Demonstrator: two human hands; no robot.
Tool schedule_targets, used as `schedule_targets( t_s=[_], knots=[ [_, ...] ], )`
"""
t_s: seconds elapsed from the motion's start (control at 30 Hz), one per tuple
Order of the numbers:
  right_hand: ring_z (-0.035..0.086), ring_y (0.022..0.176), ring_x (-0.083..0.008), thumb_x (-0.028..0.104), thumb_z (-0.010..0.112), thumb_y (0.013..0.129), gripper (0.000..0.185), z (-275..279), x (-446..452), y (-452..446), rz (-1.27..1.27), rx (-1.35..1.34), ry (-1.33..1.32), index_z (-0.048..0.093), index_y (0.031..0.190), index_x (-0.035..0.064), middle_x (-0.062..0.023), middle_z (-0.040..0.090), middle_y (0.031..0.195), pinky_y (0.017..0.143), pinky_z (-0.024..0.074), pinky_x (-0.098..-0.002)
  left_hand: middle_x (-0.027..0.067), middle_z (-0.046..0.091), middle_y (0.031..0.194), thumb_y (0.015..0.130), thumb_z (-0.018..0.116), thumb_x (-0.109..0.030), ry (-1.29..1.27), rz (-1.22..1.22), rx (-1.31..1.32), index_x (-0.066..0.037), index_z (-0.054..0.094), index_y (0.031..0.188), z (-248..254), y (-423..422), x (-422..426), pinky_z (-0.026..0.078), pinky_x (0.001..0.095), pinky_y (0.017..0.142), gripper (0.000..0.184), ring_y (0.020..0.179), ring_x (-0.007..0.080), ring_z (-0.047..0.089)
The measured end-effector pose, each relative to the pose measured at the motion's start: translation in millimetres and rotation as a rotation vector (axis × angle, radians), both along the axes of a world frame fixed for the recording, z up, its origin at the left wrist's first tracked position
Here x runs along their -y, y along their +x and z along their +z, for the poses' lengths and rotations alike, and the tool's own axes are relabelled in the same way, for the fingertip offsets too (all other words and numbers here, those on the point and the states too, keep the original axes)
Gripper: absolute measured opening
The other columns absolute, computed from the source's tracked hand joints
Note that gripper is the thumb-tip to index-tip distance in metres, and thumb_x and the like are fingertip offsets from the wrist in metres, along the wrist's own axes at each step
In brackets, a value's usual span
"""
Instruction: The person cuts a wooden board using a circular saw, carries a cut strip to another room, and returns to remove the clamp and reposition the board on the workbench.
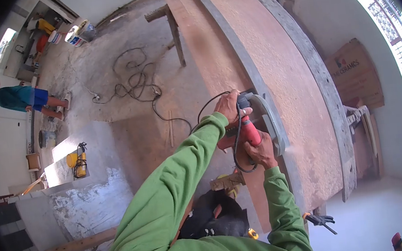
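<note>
A red and grey circular saw (250, 132) rests on the wooden sheets of the workbench, beside a long grey strip (227, 29). Its black cord loops under my forearm. My left hand (229, 107) is closed round the front part of the saw, near its black knob. Lower down, my right hand (262, 150) wraps round the red rear handle. The fingertips of both hands are partly hidden by the tool. The blade cannot be seen.
Coiled cable (137, 78) lies on the floor at the left. A yellow tool (77, 163) sits on a pale slab. A person (21, 98) bends at the far left. A black clamp (319, 220) holds the bench's near edge. Buckets (74, 37) stand farther back.
</note>
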State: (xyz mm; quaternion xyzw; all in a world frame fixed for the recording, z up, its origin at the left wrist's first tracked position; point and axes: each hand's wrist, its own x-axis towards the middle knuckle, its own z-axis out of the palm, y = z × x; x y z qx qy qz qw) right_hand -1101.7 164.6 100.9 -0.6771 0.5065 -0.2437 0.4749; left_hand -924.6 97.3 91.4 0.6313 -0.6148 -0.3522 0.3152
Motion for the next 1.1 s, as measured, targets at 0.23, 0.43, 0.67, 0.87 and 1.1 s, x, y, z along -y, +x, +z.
schedule_targets(
  t_s=[0.23,0.43,0.67,0.87,1.1],
  knots=[
    [0.050,0.055,-0.0269,0.019,0.059,0.064,0.027,-2.7,13.3,10.4,-0.008,-0.035,-0.057,0.054,0.080,-0.0014,-0.0139,0.052,0.061,0.058,0.0427,-0.0367,0.0188,0.064,0.085,0.065,0.075,-0.028,-0.018,-0.071,0.063,0.001,0.058,0.093,4.6,13.5,16.6,0.049,0.0381,0.077,0.043,0.081,0.0331,0.063],
    [0.051,0.059,-0.0293,0.018,0.060,0.062,0.028,-3.3,22.4,20.8,-0.050,-0.004,0.019,0.054,0.081,-0.0011,-0.0156,0.052,0.065,0.060,0.0430,-0.0359,0.0204,0.063,0.081,0.064,0.078,-0.030,-0.005,-0.080,0.000,0.001,0.056,0.094,2.9,26.3,31.4,0.049,0.0400,0.073,0.048,0.077,0.0355,0.063],
    [0.051,0.059,-0.0285,0.018,0.061,0.059,0.030,2.8,29.2,28.6,-0.110,-0.058,0.138,0.054,0.082,-0.0002,-0.0148,0.052,0.067,0.060,0.0432,-0.0354,0.0240,0.061,0.079,0.063,0.080,-0.031,-0.015,-0.134,-0.072,0.005,0.053,0.094,-6.3,36.4,43.8,0.049,0.0413,0.070,0.055,0.075,0.0380,0.062],
    [0.050,0.057,-0.0293,0.019,0.062,0.059,0.031,3.7,30.8,27.2,-0.103,-0.076,0.147,0.054,0.083,0.0010,-0.0148,0.052,0.066,0.059,0.0434,-0.0349,0.0236,0.061,0.082,0.063,0.079,-0.029,-0.014,-0.187,-0.134,0.004,0.050,0.097,-5.6,39.6,50.1,0.048,0.0421,0.072,0.056,0.076,0.0384,0.061],
    [0.049,0.057,-0.0274,0.020,0.063,0.060,0.031,1.2,34.1,29.4,-0.105,-0.068,0.152,0.055,0.084,0.0017,-0.0134,0.052,0.066,0.060,0.0433,-0.0348,0.0244,0.060,0.083,0.062,0.079,-0.031,0.036,-0.179,-0.031,0.004,0.050,0.098,-1.8,43.1,56.3,0.048,0.0428,0.072,0.058,0.077,0.0393,0.061]
  ],
)
